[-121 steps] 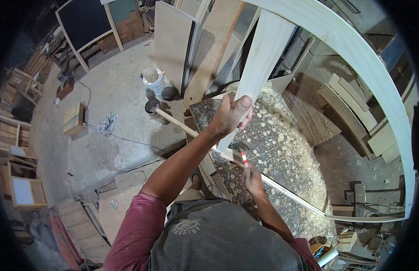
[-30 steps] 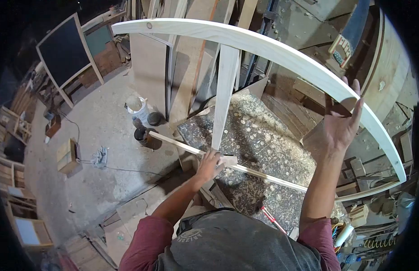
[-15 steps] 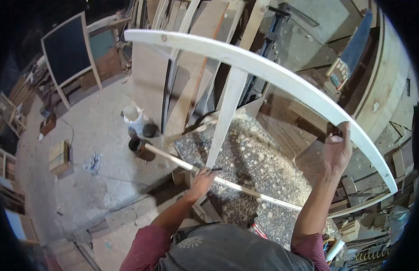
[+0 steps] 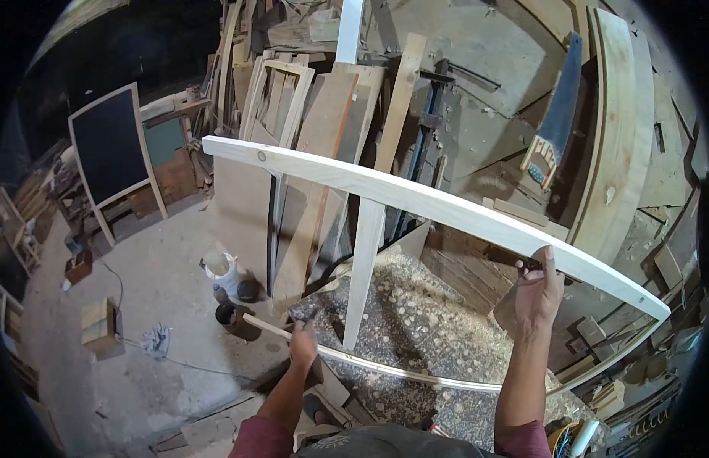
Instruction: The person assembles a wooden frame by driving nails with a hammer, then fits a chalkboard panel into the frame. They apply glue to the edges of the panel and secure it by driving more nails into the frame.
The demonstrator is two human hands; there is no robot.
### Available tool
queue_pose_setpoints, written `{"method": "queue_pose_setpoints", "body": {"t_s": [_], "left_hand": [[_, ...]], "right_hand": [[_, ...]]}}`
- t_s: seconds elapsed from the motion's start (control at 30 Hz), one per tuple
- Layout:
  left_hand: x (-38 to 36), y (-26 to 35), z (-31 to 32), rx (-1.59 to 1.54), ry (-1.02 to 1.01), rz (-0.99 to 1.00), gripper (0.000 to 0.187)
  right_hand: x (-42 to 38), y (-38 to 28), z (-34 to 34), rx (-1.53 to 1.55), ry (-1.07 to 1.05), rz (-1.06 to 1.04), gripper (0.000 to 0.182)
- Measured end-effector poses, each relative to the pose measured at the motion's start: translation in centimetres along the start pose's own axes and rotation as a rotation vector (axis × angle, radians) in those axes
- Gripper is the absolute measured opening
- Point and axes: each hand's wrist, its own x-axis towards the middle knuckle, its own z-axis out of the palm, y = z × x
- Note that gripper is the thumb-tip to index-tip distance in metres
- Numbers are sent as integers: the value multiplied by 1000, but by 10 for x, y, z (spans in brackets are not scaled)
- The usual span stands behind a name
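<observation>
A pale wooden frame [image 4: 453, 210] spans the view in front of me, with a broad, slightly curved upper rail, a short crosspiece [image 4: 363, 267] and a thin, bowed lower strip [image 4: 400, 373]. My right hand [image 4: 539, 294] grips the upper rail toward its right end, thumb on the near face and fingers curled beneath. Around the lower strip, near its left end, my left hand [image 4: 302, 345] is closed. A small dark thing shows at the left fingers, too blurred to name. Below the frame lies a dark speckled board [image 4: 415, 320] strewn with wood shavings.
A handsaw [image 4: 557, 114] lies at upper right beside a long curved plank [image 4: 605, 137]. Boards [image 4: 312, 183] lean at the back, near a clamp [image 4: 427, 122]. On the floor stand a white bucket [image 4: 223, 275], a wooden block [image 4: 100, 328] and a framed blackboard [image 4: 110, 145].
My left hand has slid leftward along the lower strip, away from the crosspiece. The frame has tilted, its upper rail now lower in view, and my right hand has come down with it.
</observation>
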Motion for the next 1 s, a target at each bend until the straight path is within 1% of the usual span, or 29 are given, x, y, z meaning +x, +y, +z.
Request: {"method": "queue_pose_setpoints", "body": {"t_s": [0.07,0.1,0.13,0.2,0.23,0.27,0.33,0.37,0.4,0.47,0.53,0.6,0.63,0.67,0.73,0.8,0.83,0.9,0.97,1.0], "left_hand": [[3,1,15,296,-132,152,30],[4,10,18,385,-238,133,30],[6,10,27,382,-234,138,30],[1,3,47,525,-370,198,32],[-1,0,54,498,-446,168,36],[-3,10,47,499,-449,181,36],[-11,41,20,318,-292,95,44],[-6,40,20,167,-173,119,51],[2,50,14,169,-174,123,51],[24,75,-4,-188,154,229,48],[50,114,-36,-385,168,190,46],[66,180,-95,-277,369,430,43],[76,205,-119,-233,432,507,45],[84,228,-140,-188,491,584,48],[94,275,-186,-194,540,841,53],[97,322,-225,-71,499,961,56],[98,342,-241,-84,480,982,56],[100,379,-260,219,401,1125,59],[108,394,-268,209,158,1185,52],[108,401,-270,141,37,1135,45]], "right_hand": [[2,2,-6,12,-40,-8,14],[3,2,-8,17,-55,-1,19],[3,2,-8,19,-69,5,25],[3,2,-8,5,-64,2,26],[2,1,-8,-11,-60,3,27],[2,0,-8,-11,-51,-6,27],[0,-1,-6,-23,-49,3,30],[0,-2,-7,-28,-78,-8,33],[1,-3,-9,-26,-74,-9,33],[-1,-2,-14,3,-59,11,30],[-2,-2,-18,24,-56,23,28],[-2,-1,-20,51,-45,27,27],[-2,-2,-21,49,-29,25,26],[-3,-3,-24,44,-11,23,25],[-4,-6,-27,49,-25,29,24],[-5,-13,-32,51,-60,31,23],[-10,-21,-26,69,-8,44,24],[-12,-30,-33,101,-23,15,22],[-9,-36,-47,133,-49,-19,21],[-9,-40,-54,145,-64,-32,21]]}}
